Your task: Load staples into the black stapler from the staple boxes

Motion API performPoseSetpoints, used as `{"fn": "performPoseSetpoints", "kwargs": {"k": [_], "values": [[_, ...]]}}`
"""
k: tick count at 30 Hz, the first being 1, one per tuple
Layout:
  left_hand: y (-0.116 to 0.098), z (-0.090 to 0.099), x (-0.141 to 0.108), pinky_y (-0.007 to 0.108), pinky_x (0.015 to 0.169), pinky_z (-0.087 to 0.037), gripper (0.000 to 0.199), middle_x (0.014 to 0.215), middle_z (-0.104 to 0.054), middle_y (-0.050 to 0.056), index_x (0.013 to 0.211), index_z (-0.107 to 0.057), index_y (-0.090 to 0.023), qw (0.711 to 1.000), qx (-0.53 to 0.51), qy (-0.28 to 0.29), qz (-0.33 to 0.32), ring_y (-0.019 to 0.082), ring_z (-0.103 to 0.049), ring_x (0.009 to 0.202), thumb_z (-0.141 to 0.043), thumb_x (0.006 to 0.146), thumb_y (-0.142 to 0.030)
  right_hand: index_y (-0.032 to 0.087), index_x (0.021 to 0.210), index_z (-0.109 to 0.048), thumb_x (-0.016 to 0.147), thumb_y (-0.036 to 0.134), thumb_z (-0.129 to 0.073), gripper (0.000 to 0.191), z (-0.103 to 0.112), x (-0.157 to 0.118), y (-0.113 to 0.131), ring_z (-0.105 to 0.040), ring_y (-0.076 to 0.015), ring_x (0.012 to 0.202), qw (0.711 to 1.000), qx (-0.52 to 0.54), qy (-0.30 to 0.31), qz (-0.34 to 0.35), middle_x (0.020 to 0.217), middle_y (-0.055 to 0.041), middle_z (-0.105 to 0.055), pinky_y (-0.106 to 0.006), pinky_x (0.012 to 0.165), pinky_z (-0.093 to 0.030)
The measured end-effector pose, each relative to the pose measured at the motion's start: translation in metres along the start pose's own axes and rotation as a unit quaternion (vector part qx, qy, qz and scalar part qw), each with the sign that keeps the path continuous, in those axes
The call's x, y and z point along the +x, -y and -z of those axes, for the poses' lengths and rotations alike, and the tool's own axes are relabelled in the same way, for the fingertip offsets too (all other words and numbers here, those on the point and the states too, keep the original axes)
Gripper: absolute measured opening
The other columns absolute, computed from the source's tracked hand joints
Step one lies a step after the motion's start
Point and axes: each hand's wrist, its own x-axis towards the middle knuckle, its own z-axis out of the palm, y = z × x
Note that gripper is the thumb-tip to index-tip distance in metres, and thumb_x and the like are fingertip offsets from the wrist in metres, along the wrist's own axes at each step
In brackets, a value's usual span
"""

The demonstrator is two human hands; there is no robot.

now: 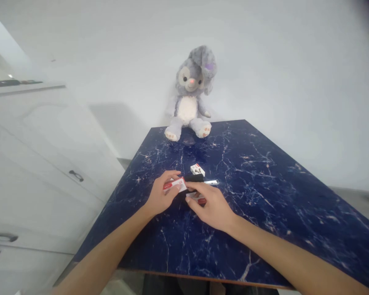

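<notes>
Thumb and fingers of my left hand (162, 194) grip a small red and white box (178, 184) above the dark blue marbled table (233, 164). Close beside it, my right hand (213, 207) is closed around a second red and white box (200, 200), which its fingers partly cover. A black object (194, 178) lies just behind the hands, partly hidden by them. Next to it a silver pen-like item (211, 182) sticks out to the right. Farther back rests a small white box (197, 169) with a dark picture and red corner.
A grey plush rabbit (187, 108) sits at the table's far edge against the wall. White cabinets (33, 164) with dark handles stand along the left side. The table's near edge runs below my forearms.
</notes>
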Motion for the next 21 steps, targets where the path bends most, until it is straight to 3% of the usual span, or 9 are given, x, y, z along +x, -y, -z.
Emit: {"fn": "performPoseSetpoints", "kwargs": {"k": [3, 6, 9, 12, 15, 17, 21], "values": [[0.003, 0.002, 0.003, 0.032, 0.082, -0.05, 0.024, 0.1, -0.072, 0.005, 0.11, -0.07, -0.023, 1.0, 0.015, 0.018, 0.011, 0.021, -0.067, 0.088, -0.063, 0.086, -0.026, 0.027, 0.13, -0.055, 0.091, 0.025, -0.058, 0.039, 0.004, 0.002, 0.001, -0.072, -0.0209, 0.096, 1.0, 0.009, 0.012, -0.02, 0.111, -0.0044, -0.074, -0.036, 0.082, -0.058], [0.009, 0.01, 0.008, 0.034, 0.08, -0.049, 0.021, 0.095, -0.073, 0.006, 0.104, -0.073, -0.022, 0.995, 0.058, 0.083, -0.021, 0.021, -0.066, 0.084, -0.06, 0.089, -0.028, 0.024, 0.105, -0.062, 0.091, 0.025, -0.057, 0.015, 0.017, 0.008, -0.003, -0.07, -0.0178, 0.08, 0.999, -0.046, 0.018, -0.008, 0.092, -0.0018, -0.074, -0.031, 0.073, -0.055], [0.013, 0.025, 0.015, 0.036, 0.08, -0.046, 0.022, 0.09, -0.072, 0.008, 0.103, -0.077, -0.024, 0.977, 0.121, 0.151, -0.094, 0.023, -0.06, 0.086, -0.06, 0.089, -0.03, 0.023, 0.088, -0.062, 0.086, 0.027, -0.065, 0.005, 0.033, 0.014, -0.01, -0.063, -0.0175, 0.068, 0.982, -0.138, 0.116, 0.054, 0.078, -0.0008, -0.069, -0.03, 0.066, -0.049], [0.008, 0.035, 0.02, 0.038, 0.083, -0.042, 0.024, 0.093, -0.07, 0.009, 0.1, -0.078, -0.025, 0.959, 0.148, 0.201, -0.133, 0.025, -0.055, 0.091, -0.058, 0.092, -0.032, 0.023, 0.094, -0.065, 0.08, 0.026, -0.072, 0.016, 0.043, 0.012, -0.02, -0.064, -0.0223, 0.08, 0.959, -0.175, 0.198, 0.103, 0.085, -0.0037, -0.069, -0.034, 0.075, -0.05], [0.0, 0.032, 0.021, 0.039, 0.084, -0.04, 0.022, 0.097, -0.066, 0.01, 0.092, -0.08, -0.025, 0.943, 0.171, 0.239, -0.158, 0.025, -0.051, 0.092, -0.06, 0.09, -0.034, 0.022, 0.1, -0.065, 0.084, 0.022, -0.069, 0.016, 0.046, 0.005, -0.028, -0.063, -0.0256, 0.095, 0.957, -0.176, 0.204, 0.112, 0.098, -0.007, -0.069, -0.04, 0.087, -0.05], [-0.003, 0.025, 0.019, 0.039, 0.084, -0.04, 0.021, 0.097, -0.065, 0.01, 0.088, -0.079, -0.025, 0.941, 0.191, 0.224, -0.167, 0.025, -0.051, 0.091, -0.06, 0.09, -0.033, 0.021, 0.1, -0.064, 0.088, 0.021, -0.066, 0.012, 0.046, 0.002, -0.032, -0.062, -0.0251, 0.098, 0.961, -0.162, 0.2, 0.101, 0.102, -0.0079, -0.067, -0.041, 0.089, -0.051], [0.006, 0.01, 0.01, 0.04, 0.081, -0.041, 0.021, 0.086, -0.067, 0.009, 0.087, -0.077, -0.024, 0.949, 0.216, 0.14, -0.181, 0.023, -0.053, 0.082, -0.057, 0.091, -0.027, 0.021, 0.098, -0.061, 0.088, 0.023, -0.068, 0.012, 0.042, -0.002, -0.032, -0.063, -0.0219, 0.089, 0.971, -0.131, 0.194, 0.054, 0.097, -0.0062, -0.066, -0.036, 0.081, -0.053]]}}
